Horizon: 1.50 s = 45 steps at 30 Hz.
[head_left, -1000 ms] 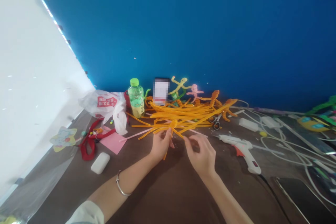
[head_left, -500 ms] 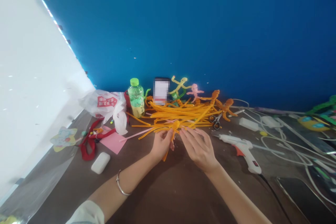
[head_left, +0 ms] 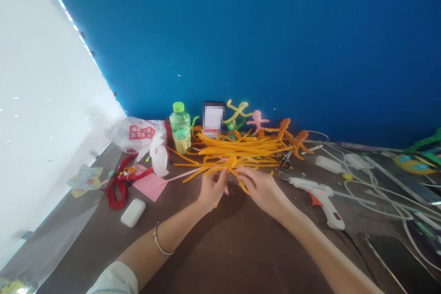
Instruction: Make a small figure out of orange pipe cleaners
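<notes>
An orange pipe cleaner figure (head_left: 230,162) with a coiled, rounded top is between my hands at the middle of the table. My left hand (head_left: 214,188) pinches it from the left, just below the coil. My right hand (head_left: 257,188) is closed on one of its loose orange strands at the right, with the strand's end curving down below the fingers. Right behind my hands lies a heap of long orange pipe cleaners (head_left: 241,148). Finished-looking orange figures (head_left: 300,143) stand at the heap's right end, close to black-handled scissors (head_left: 285,163).
A green-capped bottle (head_left: 180,129) and a plastic bag (head_left: 138,131) stand left of the heap. Pink paper (head_left: 149,186) and a white case (head_left: 133,212) lie nearer. To the right are a hot glue gun (head_left: 320,197), white cables (head_left: 372,183) and a phone (head_left: 396,257).
My right hand's fingers, spread out before, have closed on a strand of the figure. My left hand keeps its pinch in nearly the same place.
</notes>
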### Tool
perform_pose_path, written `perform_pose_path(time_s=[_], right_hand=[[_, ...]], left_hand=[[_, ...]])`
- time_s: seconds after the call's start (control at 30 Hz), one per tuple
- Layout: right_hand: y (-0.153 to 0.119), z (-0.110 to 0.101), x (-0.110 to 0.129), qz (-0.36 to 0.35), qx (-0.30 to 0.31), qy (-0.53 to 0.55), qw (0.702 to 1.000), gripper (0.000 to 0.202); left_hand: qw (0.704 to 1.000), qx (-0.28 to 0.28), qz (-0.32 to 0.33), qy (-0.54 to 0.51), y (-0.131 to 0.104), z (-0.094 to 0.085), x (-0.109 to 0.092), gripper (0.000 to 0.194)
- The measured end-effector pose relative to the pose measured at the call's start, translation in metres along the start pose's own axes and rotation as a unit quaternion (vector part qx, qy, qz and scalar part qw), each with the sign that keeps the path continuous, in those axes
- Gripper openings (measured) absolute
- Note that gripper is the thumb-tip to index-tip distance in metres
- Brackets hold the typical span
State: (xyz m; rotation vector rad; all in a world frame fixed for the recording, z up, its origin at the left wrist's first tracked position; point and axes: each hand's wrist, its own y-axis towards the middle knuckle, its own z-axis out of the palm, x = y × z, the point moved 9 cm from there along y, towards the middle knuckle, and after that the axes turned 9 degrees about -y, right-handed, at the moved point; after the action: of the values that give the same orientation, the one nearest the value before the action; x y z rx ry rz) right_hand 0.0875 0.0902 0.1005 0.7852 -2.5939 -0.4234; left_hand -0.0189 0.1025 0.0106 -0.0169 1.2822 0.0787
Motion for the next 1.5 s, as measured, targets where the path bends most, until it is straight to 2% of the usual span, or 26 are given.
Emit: perform_pose_path(time_s=[0.1, 0.2, 0.37, 0.5, 0.63, 0.73, 0.87, 0.97, 1.13, 1.23, 1.3, 1.37, 1.4, 1.43, 1.5], right_hand=[[0.003, 0.001, 0.0, 0.007, 0.064, 0.051, 0.997, 0.021], [0.002, 0.001, 0.001, -0.023, 0.082, 0.069, 0.994, 0.026], [-0.006, -0.004, 0.016, -0.16, 0.032, -0.005, 0.987, 0.03], [-0.016, -0.007, 0.036, -0.269, -0.013, -0.148, 0.951, 0.031], [-0.021, -0.01, 0.044, -0.313, -0.045, -0.192, 0.929, 0.035], [-0.023, -0.011, 0.04, -0.313, -0.059, -0.168, 0.933, 0.031], [-0.022, -0.006, 0.03, -0.274, -0.046, -0.149, 0.949, 0.022], [-0.023, 0.0, 0.028, -0.252, -0.042, -0.156, 0.954, 0.02], [-0.025, 0.001, 0.02, -0.172, -0.106, -0.123, 0.972, 0.015], [-0.025, 0.0, 0.01, -0.083, -0.151, -0.048, 0.984, 0.011], [-0.024, 0.003, -0.005, 0.023, -0.163, 0.022, 0.986, 0.011], [-0.026, 0.009, -0.022, 0.145, -0.161, 0.119, 0.969, 0.016], [-0.028, 0.015, -0.03, 0.202, -0.154, 0.178, 0.951, 0.019], [-0.03, 0.023, -0.036, 0.253, -0.147, 0.243, 0.925, 0.022], [-0.035, 0.04, -0.043, 0.334, -0.126, 0.376, 0.855, 0.027]], left_hand=[[1.0, 0.013, -0.002, -0.02, 0.002, 0.001, -0.001, 0.039], [0.999, 0.018, -0.018, -0.047, 0.003, 0.002, 0.0, 0.041], [0.991, 0.014, -0.065, -0.115, 0.004, 0.003, 0.009, 0.041], [0.991, 0.012, -0.072, -0.116, 0.004, 0.003, 0.011, 0.041], [0.991, 0.021, -0.081, -0.101, 0.003, 0.005, 0.014, 0.042], [0.989, 0.031, -0.088, -0.116, 0.003, 0.008, 0.016, 0.042], [0.984, 0.032, -0.092, -0.148, 0.002, 0.011, 0.018, 0.041], [0.987, 0.032, -0.083, -0.135, 0.0, 0.011, 0.017, 0.04], [0.989, 0.021, -0.067, -0.128, 0.0, 0.007, 0.016, 0.038], [0.991, 0.018, -0.049, -0.123, 0.001, 0.006, 0.012, 0.037], [0.993, 0.015, -0.035, -0.113, 0.0, 0.006, 0.007, 0.038], [0.996, 0.011, -0.015, -0.09, -0.001, 0.006, 0.001, 0.039], [0.997, 0.007, -0.005, -0.076, -0.001, 0.005, -0.001, 0.039], [0.998, 0.004, 0.004, -0.062, -0.002, 0.005, -0.003, 0.04], [0.999, -0.001, 0.013, -0.04, -0.002, 0.003, -0.004, 0.041]])
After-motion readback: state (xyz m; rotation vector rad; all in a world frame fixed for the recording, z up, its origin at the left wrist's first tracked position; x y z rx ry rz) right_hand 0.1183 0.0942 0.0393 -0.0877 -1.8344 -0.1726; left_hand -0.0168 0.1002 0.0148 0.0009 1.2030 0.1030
